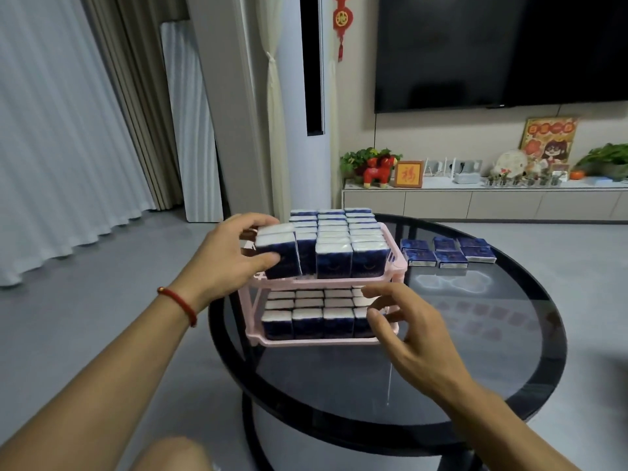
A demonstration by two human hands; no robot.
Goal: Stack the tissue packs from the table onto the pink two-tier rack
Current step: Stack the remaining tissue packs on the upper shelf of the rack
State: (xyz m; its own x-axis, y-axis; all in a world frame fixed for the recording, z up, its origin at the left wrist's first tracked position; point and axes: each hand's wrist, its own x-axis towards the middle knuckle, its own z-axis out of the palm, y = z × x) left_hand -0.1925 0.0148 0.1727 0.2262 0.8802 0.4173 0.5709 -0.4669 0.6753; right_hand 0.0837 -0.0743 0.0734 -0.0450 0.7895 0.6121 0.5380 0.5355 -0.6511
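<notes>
Pink two-tier rack (390, 266) on a glossy black round table (475, 385), dark blue tissue packs with white tops (334, 263) on the rack, blue-and-white loose packs (447, 254) right of the rack, red bracelet (178, 302) left of it, grey floor (85, 317) below.

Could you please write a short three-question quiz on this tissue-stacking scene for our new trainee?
1. True or false: the left hand grips tissue packs at the near left corner of the pink rack upper tier.
2. Where do the loose packs lie? A) on the floor B) flat on the glass table, right of the rack C) on the TV cabinet
3. Fill in: the right hand hovers open in front of the rack's ____ tier.

Key: 1 true; 2 B; 3 lower.
</notes>
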